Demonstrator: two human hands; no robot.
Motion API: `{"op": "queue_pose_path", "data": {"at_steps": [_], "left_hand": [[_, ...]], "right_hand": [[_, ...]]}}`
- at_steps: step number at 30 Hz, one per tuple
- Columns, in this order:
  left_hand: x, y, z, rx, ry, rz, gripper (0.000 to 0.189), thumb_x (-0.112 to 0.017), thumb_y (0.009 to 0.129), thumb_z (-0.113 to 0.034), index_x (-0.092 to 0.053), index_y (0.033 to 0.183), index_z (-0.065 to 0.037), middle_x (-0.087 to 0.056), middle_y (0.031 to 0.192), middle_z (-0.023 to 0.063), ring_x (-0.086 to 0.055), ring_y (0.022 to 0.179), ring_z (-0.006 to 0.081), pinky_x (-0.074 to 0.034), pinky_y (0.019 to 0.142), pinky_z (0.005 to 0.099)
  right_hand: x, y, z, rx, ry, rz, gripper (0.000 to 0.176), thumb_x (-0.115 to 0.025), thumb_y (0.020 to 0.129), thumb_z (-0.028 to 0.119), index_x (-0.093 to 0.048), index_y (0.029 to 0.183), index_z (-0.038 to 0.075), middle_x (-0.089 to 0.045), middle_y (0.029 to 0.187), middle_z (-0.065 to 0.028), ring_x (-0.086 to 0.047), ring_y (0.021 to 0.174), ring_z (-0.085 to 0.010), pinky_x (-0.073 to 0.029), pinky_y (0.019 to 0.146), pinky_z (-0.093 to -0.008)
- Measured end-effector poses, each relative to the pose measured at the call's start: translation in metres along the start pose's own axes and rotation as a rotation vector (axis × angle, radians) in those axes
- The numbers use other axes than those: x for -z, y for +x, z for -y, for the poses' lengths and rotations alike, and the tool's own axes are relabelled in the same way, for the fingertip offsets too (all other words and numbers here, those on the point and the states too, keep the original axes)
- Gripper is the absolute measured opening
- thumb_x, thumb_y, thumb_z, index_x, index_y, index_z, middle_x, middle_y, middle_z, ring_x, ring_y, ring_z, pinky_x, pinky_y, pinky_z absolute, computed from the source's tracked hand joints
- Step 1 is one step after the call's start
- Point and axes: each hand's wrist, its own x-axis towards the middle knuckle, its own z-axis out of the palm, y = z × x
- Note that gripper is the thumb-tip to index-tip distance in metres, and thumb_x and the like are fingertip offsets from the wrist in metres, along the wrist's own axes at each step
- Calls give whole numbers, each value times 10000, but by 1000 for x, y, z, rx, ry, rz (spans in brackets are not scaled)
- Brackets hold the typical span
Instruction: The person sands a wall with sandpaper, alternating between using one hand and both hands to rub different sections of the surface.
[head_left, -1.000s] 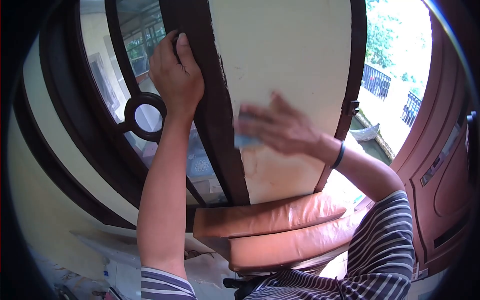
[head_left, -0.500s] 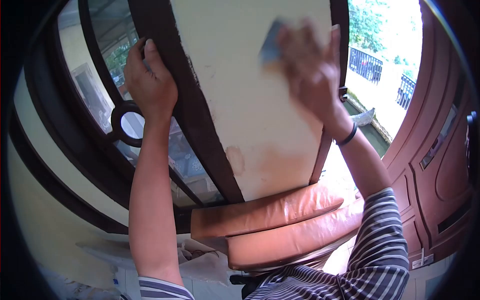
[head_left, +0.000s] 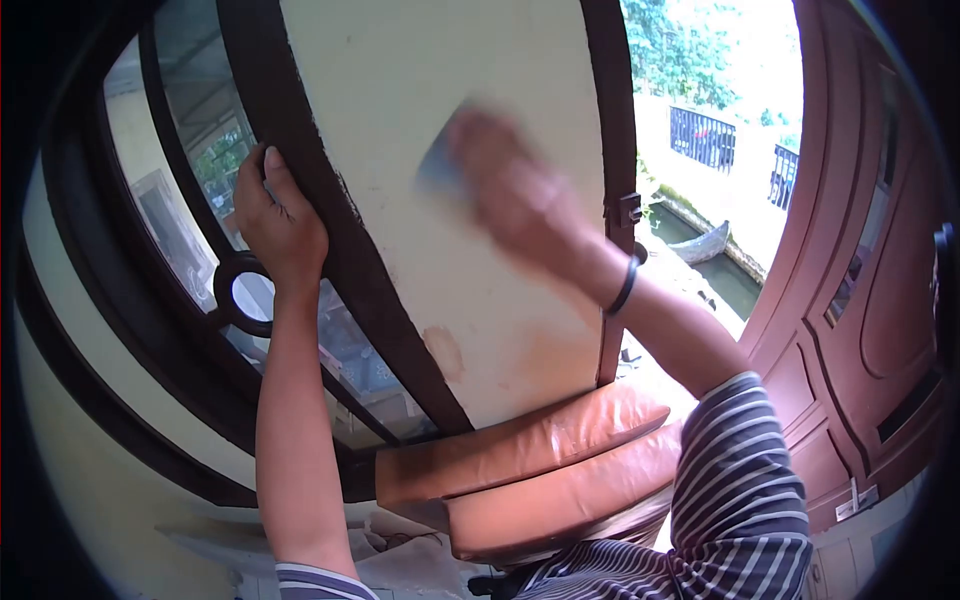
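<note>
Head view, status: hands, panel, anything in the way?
Left hand grips the dark frame. Right hand, blurred, holds a blue-grey pad against the cream panel. Orange cushions under the panel's lower edge, apart from both hands.

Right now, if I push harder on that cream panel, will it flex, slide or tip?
Probably stiff: the cream panel has a dark frame and shows no bend under the right hand. It may tip or slide, since it stands tilted on soft cushions with the left hand gripping its edge.

Two stacked brown cushions (head_left: pixel 520 460), cream panel (head_left: pixel 400 100) in dark frame, lower edge resting on the upper cushion
</note>
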Motion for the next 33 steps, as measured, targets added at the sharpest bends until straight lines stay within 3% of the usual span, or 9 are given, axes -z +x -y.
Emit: {"op": "queue_pose_path", "data": {"at_steps": [2, 12, 13, 18, 22, 25, 28, 30, 33], "left_hand": [[0, -1, 1, -30, 20, -9, 347, -495, 1053, -243, -638, 1149, 58, -677, 1068, 223, -647, 1001, 389, -490, 873, 438], [0, -1, 1, -40, 57, 2, 349, -475, 1060, -247, -633, 1161, 48, -677, 1063, 219, -647, 991, 386, -488, 872, 442], [0, -2, -1, -18, 43, -1, 346, -472, 1062, -247, -633, 1158, 44, -679, 1067, 213, -649, 992, 382, -488, 874, 439], [0, -1, -3, -25, 70, 12, 345, -468, 1063, -241, -632, 1152, 49, -682, 1065, 212, -648, 999, 389, -489, 860, 451], [-2, -3, -3, -10, 57, -18, 329, -472, 1057, -221, -634, 1139, 54, -681, 1056, 224, -646, 991, 403, -488, 845, 465], [0, 0, -1, -70, 72, -18, 308, -488, 1046, -204, -638, 1129, 53, -676, 1037, 235, -648, 970, 414, -490, 835, 467], [-1, 0, -1, -75, 45, -39, 290, -503, 1036, -191, -639, 1126, 49, -674, 1006, 239, -648, 942, 421, -488, 821, 474], [-2, 0, 0, -69, 42, -51, 271, -513, 1029, -182, -642, 1115, 40, -677, 980, 227, -644, 923, 421, -481, 809, 489], [0, 1, -1, -101, 51, -52, 261, -517, 1027, -185, -647, 1101, 29, -680, 980, 213, -638, 911, 417, -475, 805, 493]], "right_hand": [[10, -7, 17, 191, 120, 121, 322, -574, 871, 24, -631, 1178, -54, -618, 1300, -196, -614, 1198, -340, -548, 963, -390], [32, -24, -14, 2, -52, 161, 390, -612, 802, -47, -641, 1190, -35, -658, 1237, -188, -626, 1175, -358, -509, 1035, -419], [34, -17, -19, -384, 15, 127, 416, -615, 789, -52, -644, 1203, -34, -655, 1251, -188, -621, 1179, -365, -502, 1049, -427], [31, -40, 14, 140, 21, 192, 341, -528, 927, 76, -607, 1215, -90, -626, 1199, -177, -607, 1156, -295, -475, 1088, -449], [36, -3, -17, -312, -174, 35, 442, -640, 888, 135, -598, 1281, -63, -603, 1331, -204, -548, 1298, -361, -406, 1132, -497], [14, -13, 29, -43, 407, 294, 451, -635, 888, 145, -602, 1294, -47, -573, 1398, -185, -533, 1327, -350, -414, 1136, -452], [3, 10, -2, 124, 293, 185, 437, -649, 872, 131, -614, 1272, -42, -583, 1381, -178, -550, 1298, -352, -434, 1121, -427], [10, 46, -13, -195, 45, 40, 474, -664, 857, 77, -591, 1311, -38, -577, 1397, -183, -540, 1311, -364, -444, 1119, -423], [-9, 14, 27, -25, 468, 240, 474, -586, 880, 22, -583, 1352, -22, -583, 1400, -185, -528, 1345, -330, -407, 1156, -460]]}}
